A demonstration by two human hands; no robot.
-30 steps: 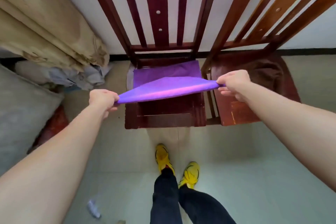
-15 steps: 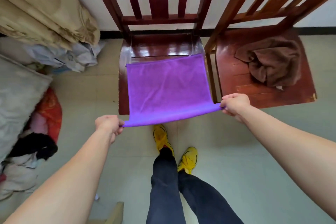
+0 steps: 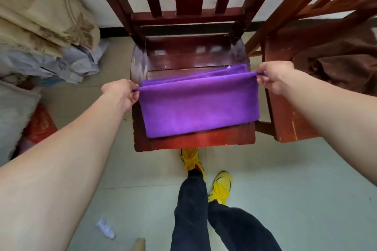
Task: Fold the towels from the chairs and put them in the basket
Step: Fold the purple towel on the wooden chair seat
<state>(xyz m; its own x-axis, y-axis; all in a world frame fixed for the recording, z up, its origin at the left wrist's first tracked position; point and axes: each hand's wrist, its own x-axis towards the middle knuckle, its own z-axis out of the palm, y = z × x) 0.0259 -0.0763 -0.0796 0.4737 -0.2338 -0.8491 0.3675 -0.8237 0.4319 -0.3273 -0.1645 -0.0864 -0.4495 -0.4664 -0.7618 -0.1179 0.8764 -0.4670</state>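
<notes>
Towel [image 3: 200, 106] — purple, doubled over — lies across the seat of the chair [image 3: 193, 139], its lower fold near the seat's front edge and its upper edge lifted just above the wood. We see both hands apart, one at each end of that lifted edge. The left hand [image 3: 122, 93] pinches the corner at the chair's left side and the right hand [image 3: 275, 76] pinches the corner at its right side, fingers and thumb closed on the cloth. Behind the raised edge a further layer of the same cloth rests toward the chair's back slats.

We judge this an early fold, about to be laid flat. The cloth looks light, soft and limp. It will take any shape it is given, so it has to be kept taut by the corners or it will bunch. It looks napped rather than slick, unlikely to slip from a light pinch, and nothing about it is fragile. For the next fold we would take it by the corners of one short end, layers caught together, and carry that end across.

To the chair's right, on a second chair [image 3: 289, 124], a brown towel [image 3: 342, 63] lies crumpled, not yet folded. Left of the chair is a heap of bedding [image 3: 40, 16]; in front of it are yellow shoes [image 3: 221, 187]. The basket is not in view, so we cannot say how far the towel must travel.
</notes>
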